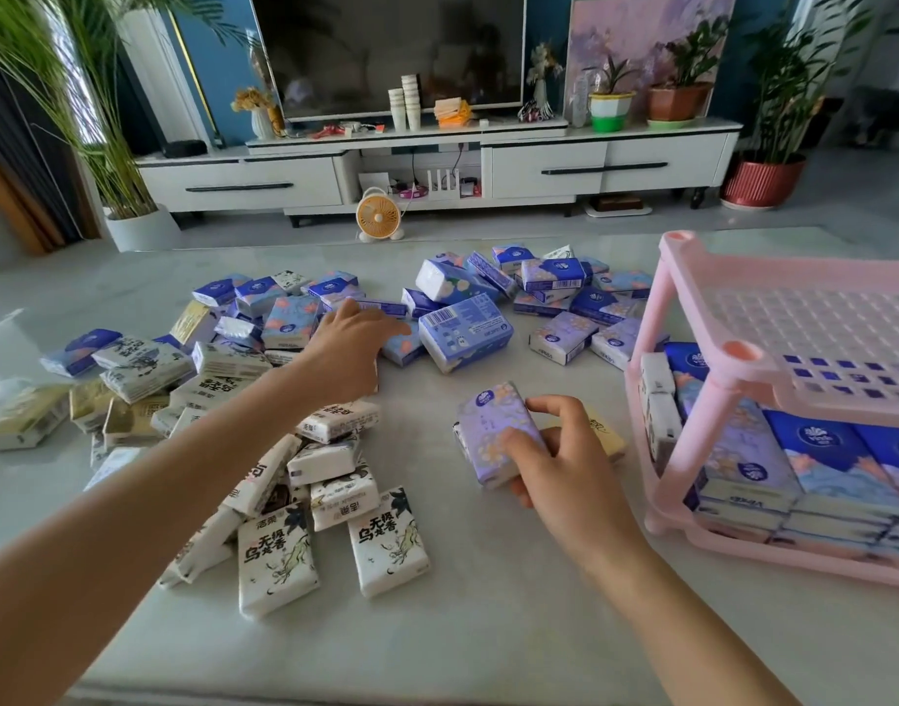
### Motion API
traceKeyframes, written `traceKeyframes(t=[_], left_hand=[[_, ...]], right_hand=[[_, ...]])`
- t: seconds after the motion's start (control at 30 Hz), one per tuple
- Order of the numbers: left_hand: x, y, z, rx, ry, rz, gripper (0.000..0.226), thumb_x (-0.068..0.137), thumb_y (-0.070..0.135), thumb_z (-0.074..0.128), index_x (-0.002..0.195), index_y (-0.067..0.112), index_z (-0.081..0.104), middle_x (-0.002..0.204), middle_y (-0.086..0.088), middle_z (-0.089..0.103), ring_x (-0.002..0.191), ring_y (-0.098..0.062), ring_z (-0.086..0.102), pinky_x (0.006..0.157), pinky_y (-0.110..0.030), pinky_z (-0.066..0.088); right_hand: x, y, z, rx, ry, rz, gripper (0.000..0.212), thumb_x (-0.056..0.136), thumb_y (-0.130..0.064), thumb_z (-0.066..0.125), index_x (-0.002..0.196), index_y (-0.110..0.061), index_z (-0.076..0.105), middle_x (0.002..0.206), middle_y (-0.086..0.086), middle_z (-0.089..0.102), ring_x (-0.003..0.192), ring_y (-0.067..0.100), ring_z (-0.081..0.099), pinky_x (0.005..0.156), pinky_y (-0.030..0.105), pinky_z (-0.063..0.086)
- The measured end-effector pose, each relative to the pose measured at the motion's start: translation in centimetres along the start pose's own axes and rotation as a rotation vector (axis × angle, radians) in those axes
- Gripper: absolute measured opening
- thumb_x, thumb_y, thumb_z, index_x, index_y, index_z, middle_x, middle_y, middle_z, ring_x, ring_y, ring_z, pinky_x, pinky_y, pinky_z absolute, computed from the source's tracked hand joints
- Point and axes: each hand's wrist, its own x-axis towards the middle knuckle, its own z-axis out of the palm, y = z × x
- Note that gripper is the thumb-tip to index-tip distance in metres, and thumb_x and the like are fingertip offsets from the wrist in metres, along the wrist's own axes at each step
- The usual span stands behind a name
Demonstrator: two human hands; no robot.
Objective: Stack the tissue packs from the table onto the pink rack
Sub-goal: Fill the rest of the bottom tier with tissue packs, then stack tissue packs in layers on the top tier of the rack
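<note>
The right hand (554, 461) covers the near end of the lilac pack (493, 425) it grips, and most of a yellow pack (609, 436) behind it. Right of this hand, the pink rack (819, 313) is cut off by the frame edge. Contact beneath the left hand (345, 349) cannot be determined.

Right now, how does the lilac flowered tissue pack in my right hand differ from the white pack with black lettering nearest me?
The lilac flowered tissue pack is held in the right hand, tilted up; the white pack with black lettering lies flat, untouched. The lilac pack shows pale blossoms; the white pack an ink-style drawing. Both are rectangular packs.
</note>
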Motion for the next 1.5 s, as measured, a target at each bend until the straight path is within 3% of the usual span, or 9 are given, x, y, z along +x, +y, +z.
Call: traceKeyframes(t=[0.23, 0.37, 0.43, 0.63, 0.8, 1.0, 1.13, 1.33, 1.5], left_hand=[[0.6, -1.6, 1.2, 0.689, -0.185, 0.132, 0.054, 0.089, 0.013, 0.045, 0.14, 0.025, 0.032, 0.148, 0.0, 0.024, 0.132, -0.025, 0.024, 0.106, -0.035, 0.026], [0.3, -2.3, 1.2, 0.87, -0.018, 0.293, 0.038, 0.09, 0.02, 0.05, 0.128, 0.021, 0.046, 0.137, 0.001, 0.045, 0.13, -0.022, 0.035, 0.105, -0.034, 0.028], [-0.3, -1.9, 0.5, 0.665, 0.207, 0.3, 0.028, 0.083, 0.026, 0.065, 0.109, 0.016, 0.062, 0.114, -0.001, 0.062, 0.114, -0.022, 0.05, 0.095, -0.035, 0.036], [-3.2, 4.5, -6.9, -0.542, 0.278, -0.009, 0.019, 0.08, 0.015, 0.068, 0.086, 0.024, 0.052, 0.076, -0.001, 0.057, 0.069, -0.023, 0.054, 0.052, -0.024, 0.044], [-3.9, 13.0, -14.5, -1.296, 0.119, 0.191, 0.025, 0.073, 0.022, 0.066, 0.096, 0.02, 0.056, 0.079, -0.006, 0.067, 0.069, -0.019, 0.063, 0.068, -0.031, 0.058], [1.2, 23.6, -12.1, -1.004, -0.051, 0.277, 0.023, 0.092, 0.022, 0.054, 0.111, 0.012, 0.061, 0.095, -0.011, 0.061, 0.083, -0.019, 0.055, 0.069, -0.025, 0.047], [3.1, 24.7, -8.6, -0.154, 0.092, 0.344, 0.038, 0.095, 0.037, 0.04, 0.126, 0.019, 0.054, 0.129, -0.009, 0.047, 0.12, -0.024, 0.037, 0.098, -0.031, 0.029], [3.1, 22.8, -8.7, -0.237, -0.154, 0.383, 0.087, 0.077, 0.062, 0.056, 0.147, 0.028, 0.017, 0.155, 0.003, 0.015, 0.143, -0.02, 0.011, 0.114, -0.045, 0.013], [4.0, 22.8, -8.5, -0.164, -0.226, 0.391, 0.104, 0.07, 0.058, 0.067, 0.149, 0.024, 0.008, 0.156, 0.005, 0.01, 0.144, -0.019, 0.001, 0.115, -0.044, 0.007]], right_hand=[[-0.5, 0.4, -1.0, -0.027, -0.014, 0.063, 0.032, 0.082, -0.013, 0.057, 0.111, -0.02, 0.045, 0.097, 0.005, 0.063, 0.089, 0.025, 0.06, 0.084, 0.043, 0.051], [-1.5, 0.2, -1.7, -0.028, -0.04, 0.059, 0.022, 0.08, -0.009, 0.057, 0.1, -0.018, 0.055, 0.089, -0.005, 0.066, 0.084, 0.015, 0.062, 0.071, 0.018, 0.048], [-2.2, -0.3, -2.3, -0.038, -0.065, 0.018, 0.02, 0.08, -0.006, 0.056, 0.096, -0.016, 0.059, 0.087, -0.008, 0.066, 0.082, 0.009, 0.062, 0.063, 0.008, 0.043], [-6.4, -4.4, -5.2, 0.114, -0.086, -0.247, 0.025, 0.075, -0.02, 0.056, 0.098, -0.031, 0.058, 0.085, -0.008, 0.064, 0.076, 0.005, 0.06, 0.068, 0.014, 0.046], [-6.5, -9.3, -11.9, 0.121, 0.403, -0.713, 0.024, 0.085, -0.016, 0.058, 0.103, -0.03, 0.049, 0.091, -0.003, 0.063, 0.083, 0.01, 0.063, 0.074, 0.019, 0.049], [0.1, -9.1, -20.0, -0.318, 0.628, -0.296, 0.015, 0.087, -0.018, 0.057, 0.094, -0.027, 0.048, 0.08, -0.005, 0.061, 0.067, 0.016, 0.061, 0.051, 0.019, 0.043], [2.2, -7.5, -21.3, -0.616, 0.427, -0.134, 0.023, 0.09, -0.03, 0.055, 0.105, -0.013, 0.056, 0.091, -0.001, 0.063, 0.082, 0.017, 0.061, 0.062, 0.023, 0.041], [2.7, -6.5, -22.4, -0.93, 0.256, -0.128, 0.051, 0.08, -0.044, 0.06, 0.127, -0.024, 0.053, 0.132, 0.002, 0.049, 0.121, 0.023, 0.043, 0.1, 0.034, 0.036], [3.1, -7.3, -22.4, -0.859, 0.021, -0.064, 0.054, 0.082, -0.018, 0.064, 0.133, -0.023, 0.046, 0.137, 0.003, 0.045, 0.117, 0.019, 0.049, 0.098, 0.03, 0.041]])
